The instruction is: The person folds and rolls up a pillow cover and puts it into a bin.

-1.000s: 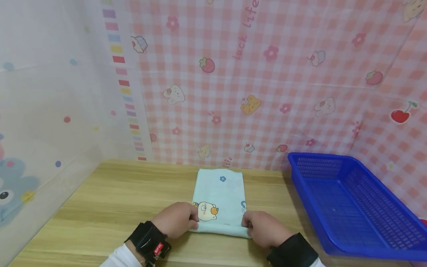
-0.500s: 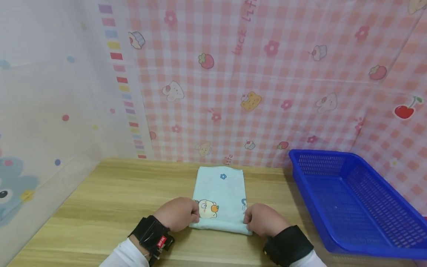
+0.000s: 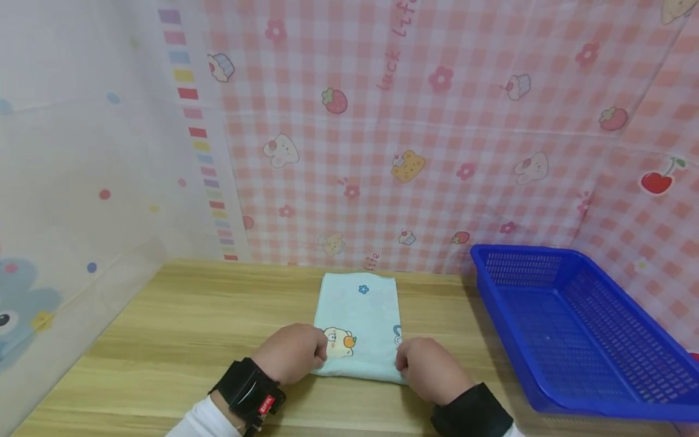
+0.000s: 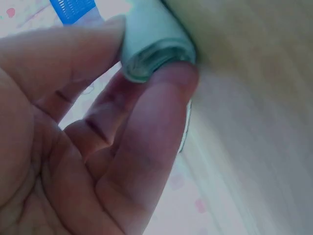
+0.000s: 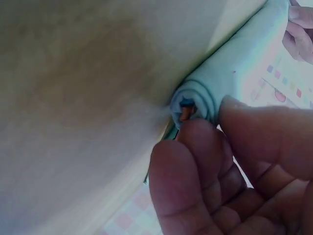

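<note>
A light blue cloth (image 3: 366, 318) with a bear print and a small blue flower lies on the wooden table, its near edge wound into a roll (image 3: 363, 368). My left hand (image 3: 292, 354) pinches the roll's left end between thumb and fingers. At the right end, my right hand (image 3: 434, 369) grips the roll the same way. In the left wrist view, the spiral end of the roll (image 4: 159, 54) sits between thumb and fingertips. Layers wound in a coil show at the other roll end (image 5: 193, 100) in the right wrist view, close to the fingertips.
A blue plastic basket (image 3: 532, 352) with perforated sides stands on the right of the wooden table (image 3: 218, 309). Behind the table hangs a pink checked curtain (image 3: 360, 139), and a white printed sheet (image 3: 82, 182) borders the left side.
The cloth has been rolled slightly further away from me; a small orange mark near the roll is now covered. Both hands keep their hold at its ends. The head view has shifted slightly.
</note>
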The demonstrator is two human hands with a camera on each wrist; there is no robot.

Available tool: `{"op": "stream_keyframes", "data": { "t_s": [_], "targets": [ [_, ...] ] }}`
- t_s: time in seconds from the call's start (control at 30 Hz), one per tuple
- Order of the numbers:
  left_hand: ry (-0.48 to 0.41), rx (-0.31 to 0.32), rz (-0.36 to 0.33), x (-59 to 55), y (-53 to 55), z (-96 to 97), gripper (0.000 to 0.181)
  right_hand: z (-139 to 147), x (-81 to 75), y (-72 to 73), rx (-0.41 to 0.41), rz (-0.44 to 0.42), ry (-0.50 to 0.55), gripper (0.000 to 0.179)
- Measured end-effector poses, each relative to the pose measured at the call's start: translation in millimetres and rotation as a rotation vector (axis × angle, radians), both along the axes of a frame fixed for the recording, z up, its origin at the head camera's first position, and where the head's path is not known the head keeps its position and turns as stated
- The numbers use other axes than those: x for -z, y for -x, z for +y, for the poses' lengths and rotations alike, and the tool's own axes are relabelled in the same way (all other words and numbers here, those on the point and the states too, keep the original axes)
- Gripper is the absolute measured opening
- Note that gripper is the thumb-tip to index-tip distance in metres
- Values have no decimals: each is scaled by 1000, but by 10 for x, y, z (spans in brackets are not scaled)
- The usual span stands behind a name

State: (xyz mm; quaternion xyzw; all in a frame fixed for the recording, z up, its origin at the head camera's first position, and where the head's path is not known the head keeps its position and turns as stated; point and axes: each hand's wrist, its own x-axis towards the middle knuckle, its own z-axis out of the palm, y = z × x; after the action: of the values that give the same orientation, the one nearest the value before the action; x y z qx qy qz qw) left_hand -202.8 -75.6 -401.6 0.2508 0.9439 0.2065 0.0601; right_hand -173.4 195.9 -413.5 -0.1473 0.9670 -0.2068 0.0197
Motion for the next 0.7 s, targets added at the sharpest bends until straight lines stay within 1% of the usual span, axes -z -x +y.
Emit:
{"op": "stream_keyframes", "data": {
  "t_s": [0.07,0.17,0.27,0.37,0.6,0.7],
  "targets": [
    [12,11,4,-11,-11,-9,14,-5,-2,-1,-15,0,-9,19],
    [17,21,-11,-21,-14,-20,10,3,-1,-8,-36,7,-5,19],
    [21,8,-44,-22,-10,-16,11,29,-2,-21,-63,10,9,19],
    [31,-5,-60,-22,-13,-5,14,46,-1,-28,-79,-4,10,20],
    [44,-19,-47,0,-13,14,18,31,-6,7,-52,-64,2,23],
    [48,-27,-40,9,-10,22,18,26,-4,13,-46,-70,-5,24]
  ]
}}
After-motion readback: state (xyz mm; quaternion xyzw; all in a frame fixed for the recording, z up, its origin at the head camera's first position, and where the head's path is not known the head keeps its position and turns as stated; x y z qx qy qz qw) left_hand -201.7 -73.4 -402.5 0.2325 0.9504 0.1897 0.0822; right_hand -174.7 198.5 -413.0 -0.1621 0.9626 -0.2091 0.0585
